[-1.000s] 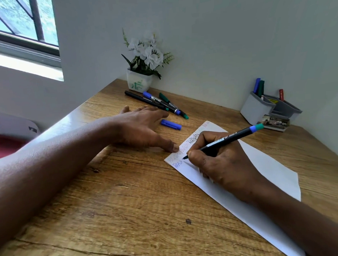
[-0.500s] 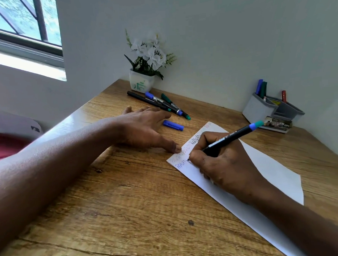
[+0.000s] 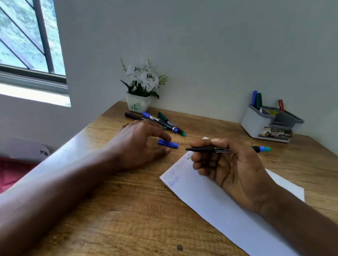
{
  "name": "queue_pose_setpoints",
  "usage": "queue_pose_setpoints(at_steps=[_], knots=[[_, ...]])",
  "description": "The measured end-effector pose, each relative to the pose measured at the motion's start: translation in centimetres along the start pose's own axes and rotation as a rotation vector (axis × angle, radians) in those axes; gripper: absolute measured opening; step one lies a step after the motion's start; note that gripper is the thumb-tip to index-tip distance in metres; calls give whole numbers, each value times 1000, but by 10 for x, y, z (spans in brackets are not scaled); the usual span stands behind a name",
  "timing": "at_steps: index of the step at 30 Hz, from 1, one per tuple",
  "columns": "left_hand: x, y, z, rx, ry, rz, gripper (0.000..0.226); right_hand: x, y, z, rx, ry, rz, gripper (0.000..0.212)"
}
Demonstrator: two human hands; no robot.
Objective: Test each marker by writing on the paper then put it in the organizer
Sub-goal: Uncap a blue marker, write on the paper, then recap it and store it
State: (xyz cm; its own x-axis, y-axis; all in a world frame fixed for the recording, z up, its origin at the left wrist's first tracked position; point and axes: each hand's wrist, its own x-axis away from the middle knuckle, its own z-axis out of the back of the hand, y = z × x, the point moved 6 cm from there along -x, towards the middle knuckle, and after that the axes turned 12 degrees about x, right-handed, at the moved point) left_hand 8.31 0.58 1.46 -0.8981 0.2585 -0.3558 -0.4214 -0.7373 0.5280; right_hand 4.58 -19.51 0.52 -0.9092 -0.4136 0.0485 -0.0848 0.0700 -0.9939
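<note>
My right hand (image 3: 228, 169) grips a black marker (image 3: 206, 149) with a blue-teal end, held level above the white paper (image 3: 216, 207), tip pointing left. The paper carries a few scribbles near its far-left corner. My left hand (image 3: 139, 142) rests on the desk with fingers spread around a loose blue cap (image 3: 168, 143); its fingertips touch or nearly touch the cap. Three markers (image 3: 160, 121) lie side by side behind my left hand. The grey organizer (image 3: 261, 123) stands at the back right with several markers upright in it.
A white pot of white flowers (image 3: 141, 86) stands at the desk's back-left corner by the wall. The wooden desk (image 3: 110, 227) ends at a wall behind and to the right. A window is at upper left; something red lies beyond the desk's left edge.
My right hand lifted the marker off the paper and turned it level, tip to the left. My left hand left the paper's corner and moved onto the blue cap.
</note>
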Motion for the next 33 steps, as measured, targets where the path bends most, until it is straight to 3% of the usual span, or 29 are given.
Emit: queue_pose_setpoints(at_steps=[9,12,15,19,33], knots=[[-6,5,-2,50,78,-49,26,4,-21,23,19,183,148,26],[-5,7,13,380,202,-131,14,4,-25,27,-38,188,153,22],[2,18,26,692,169,-209,21,4,-29,28,-78,150,138,28],[8,33,28,745,105,-279,20,3,-29,29,-43,129,137,29],[13,39,11,793,13,-231,17,1,-22,23,35,25,173,23]])
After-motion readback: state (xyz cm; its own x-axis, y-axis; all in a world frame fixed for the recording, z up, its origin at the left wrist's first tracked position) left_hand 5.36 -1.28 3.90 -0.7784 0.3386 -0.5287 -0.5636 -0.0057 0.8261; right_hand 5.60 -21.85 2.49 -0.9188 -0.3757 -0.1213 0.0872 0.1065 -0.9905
